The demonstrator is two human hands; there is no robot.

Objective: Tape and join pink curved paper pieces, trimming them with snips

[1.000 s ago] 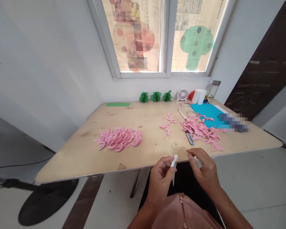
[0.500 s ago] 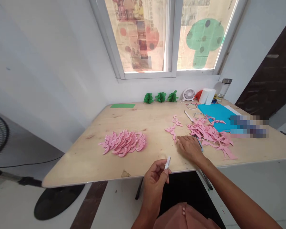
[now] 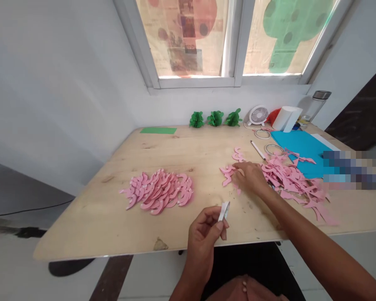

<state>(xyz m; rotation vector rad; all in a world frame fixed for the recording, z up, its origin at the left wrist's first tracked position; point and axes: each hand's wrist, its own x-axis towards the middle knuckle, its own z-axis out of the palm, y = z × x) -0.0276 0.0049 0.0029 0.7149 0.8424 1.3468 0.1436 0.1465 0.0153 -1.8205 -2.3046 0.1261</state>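
My left hand (image 3: 203,238), near the table's front edge, pinches a small folded white strip (image 3: 224,212) between thumb and fingers. Farther forward, my right hand (image 3: 250,177) reaches over a few loose pink curved cutouts (image 3: 227,174). Its fingers are bent down and a little apart, with the tips touching the cutouts' edge. Another small group of pink curved cutouts (image 3: 238,154) lies just beyond. To the left is a big overlapping pile of pink crescent cutouts (image 3: 163,190), many with a white spot at the tip.
Pink scraps (image 3: 288,177) lie right of my right hand, partly over a blue sheet (image 3: 301,146). Behind are a white pen (image 3: 257,150), tape rings (image 3: 274,149), a small fan (image 3: 258,115), a white roll (image 3: 286,119), a glass bottle (image 3: 315,108), green paper shapes (image 3: 215,118) and a green strip (image 3: 158,131).
My right hand has moved forward from the table surface onto the loose pink cutouts. My left hand keeps the white strip, now turned slightly. The view has tilted down.
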